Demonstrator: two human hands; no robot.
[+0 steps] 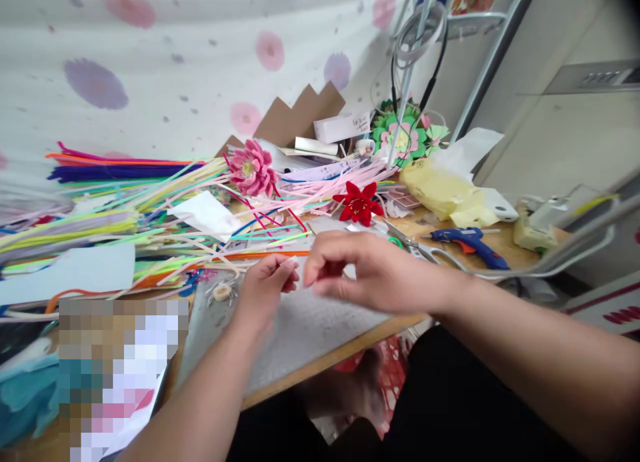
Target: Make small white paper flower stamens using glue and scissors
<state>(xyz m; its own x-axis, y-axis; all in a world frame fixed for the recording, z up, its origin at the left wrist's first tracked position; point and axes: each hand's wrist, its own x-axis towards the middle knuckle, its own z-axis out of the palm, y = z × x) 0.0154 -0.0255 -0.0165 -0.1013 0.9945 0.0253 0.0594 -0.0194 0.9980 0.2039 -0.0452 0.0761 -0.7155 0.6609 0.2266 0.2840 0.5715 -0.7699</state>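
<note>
Over the grey mat (310, 345) my left hand (265, 289) is closed, thumb and fingers pinched around a small whitish piece (293, 260) whose kind I cannot make out. Just to its right, my right hand (370, 272) is curled, its thumb and fingertips drawn close together; anything between them is too small or hidden to name. A small gap separates the two hands. Behind them stand a red fuzzy-stem flower (359, 204) and a pink one (253, 169). Scissors (425, 250) lie partly hidden behind my right wrist.
Bundles of coloured pipe cleaners (100, 229) cover the left and back of the table. A blue glue gun (470, 244) and a yellow plastic bag (443, 189) lie at right. A small roll (221, 291) sits on the mat's left edge. A metal stand (407, 82) rises behind.
</note>
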